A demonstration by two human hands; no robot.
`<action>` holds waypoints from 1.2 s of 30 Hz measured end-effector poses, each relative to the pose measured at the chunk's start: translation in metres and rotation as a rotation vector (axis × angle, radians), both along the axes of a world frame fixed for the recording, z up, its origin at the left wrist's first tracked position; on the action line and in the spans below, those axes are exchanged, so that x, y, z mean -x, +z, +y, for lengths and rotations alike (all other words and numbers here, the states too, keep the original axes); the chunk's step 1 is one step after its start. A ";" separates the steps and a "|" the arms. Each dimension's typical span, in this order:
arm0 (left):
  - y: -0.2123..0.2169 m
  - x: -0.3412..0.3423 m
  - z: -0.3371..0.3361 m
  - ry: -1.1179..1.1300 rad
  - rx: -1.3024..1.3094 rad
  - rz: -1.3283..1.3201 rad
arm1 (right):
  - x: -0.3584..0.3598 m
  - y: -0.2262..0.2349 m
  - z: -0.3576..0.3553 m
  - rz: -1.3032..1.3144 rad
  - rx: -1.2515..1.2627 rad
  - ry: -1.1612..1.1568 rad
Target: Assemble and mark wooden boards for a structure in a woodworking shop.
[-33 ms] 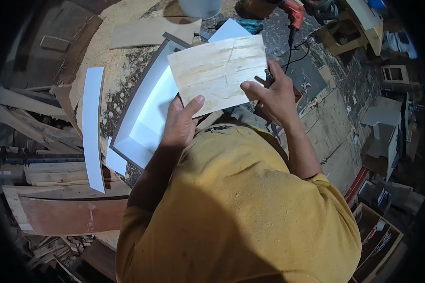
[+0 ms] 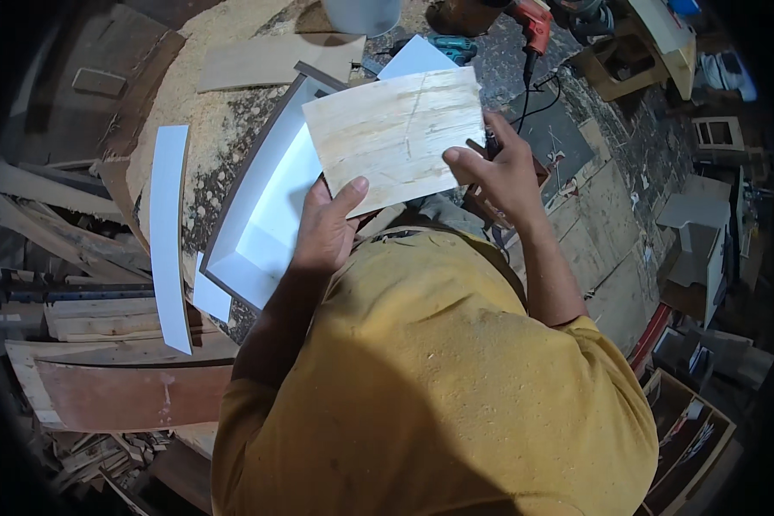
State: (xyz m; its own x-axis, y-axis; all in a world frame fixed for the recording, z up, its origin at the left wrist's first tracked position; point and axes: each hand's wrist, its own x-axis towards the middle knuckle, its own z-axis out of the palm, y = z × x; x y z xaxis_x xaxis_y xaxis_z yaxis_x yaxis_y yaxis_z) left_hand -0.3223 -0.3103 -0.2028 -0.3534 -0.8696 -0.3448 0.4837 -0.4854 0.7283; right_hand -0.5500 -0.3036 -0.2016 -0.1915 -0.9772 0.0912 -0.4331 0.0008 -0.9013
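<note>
A pale plywood board (image 2: 396, 142) with streaked grain is held up in front of my body, tilted. My left hand (image 2: 328, 225) is closed on its lower left corner, thumb on top and fingers hidden beneath. At the board's right edge, my right hand (image 2: 506, 172) is closed around a small dark tool (image 2: 493, 144), whose kind I cannot make out. Its thumb points toward the board. Under the board's left side lies a shallow tray-like box (image 2: 258, 232) with a white inside and dark brown rims, partly covered by the board and my left arm.
A long white strip (image 2: 170, 236) lies left of the box. Beyond it are a thin brown panel (image 2: 271, 62), a white bucket (image 2: 361, 15), a teal power tool (image 2: 450, 49) and a red corded drill (image 2: 536, 30). Sawdust coats the bench (image 2: 198, 112). Scrap wood (image 2: 69, 232) is piled at left.
The board has shifted very slightly down and left. My right thumb and the dark tool have moved a little; both hands keep their holds.
</note>
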 end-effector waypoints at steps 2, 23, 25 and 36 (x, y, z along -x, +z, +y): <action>-0.002 -0.005 0.000 -0.004 -0.032 -0.005 | 0.016 0.001 0.001 -0.249 -0.131 0.031; -0.054 -0.039 0.023 0.441 -0.253 -0.140 | -0.023 -0.031 -0.001 -0.757 -0.277 0.254; -0.055 -0.047 0.026 0.598 -0.252 -0.130 | -0.042 -0.040 -0.009 -0.595 -0.194 0.398; -0.011 -0.105 0.078 0.835 -0.137 0.313 | -0.161 -0.043 0.005 0.330 0.144 1.219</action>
State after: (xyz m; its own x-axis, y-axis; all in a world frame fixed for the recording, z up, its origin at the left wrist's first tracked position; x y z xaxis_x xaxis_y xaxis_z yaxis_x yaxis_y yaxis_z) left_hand -0.2175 -0.2322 -0.2134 0.2795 -0.8436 -0.4584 0.8839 0.0397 0.4660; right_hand -0.3895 -0.2989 -0.2444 0.8728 -0.4811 0.0822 -0.2876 -0.6430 -0.7098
